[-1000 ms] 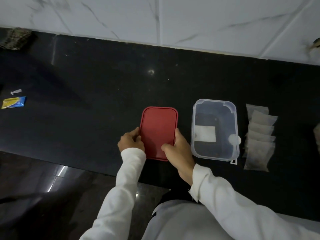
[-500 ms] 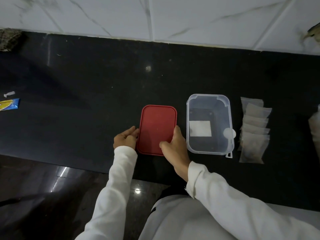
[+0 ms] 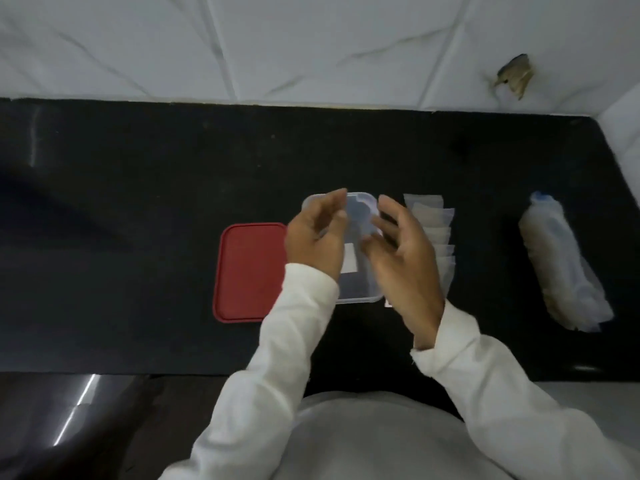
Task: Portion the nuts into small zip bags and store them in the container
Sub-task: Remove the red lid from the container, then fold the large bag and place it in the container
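Observation:
The clear plastic container [image 3: 358, 296] stands open on the black counter [image 3: 138, 209]. Its red lid [image 3: 249, 271] lies flat just to its left. Both hands hover over the container and are blurred by motion. My left hand [image 3: 317, 237] is above its left side, and my right hand [image 3: 403, 254] is above its right side. The fingers of both are loosely bent and I see nothing held in them. A stack of small zip bags [image 3: 437, 220] with nuts lies just right of the container, partly hidden by my right hand.
A large clear bag of nuts [image 3: 562, 263] lies on its side at the far right of the counter. A white tiled wall [image 3: 311, 46] runs behind the counter and turns the corner at the right. The counter's front edge is close to my body.
Both hands have let go of the red lid and moved up and right over the clear container. The view has shifted right, bringing the large bag into sight.

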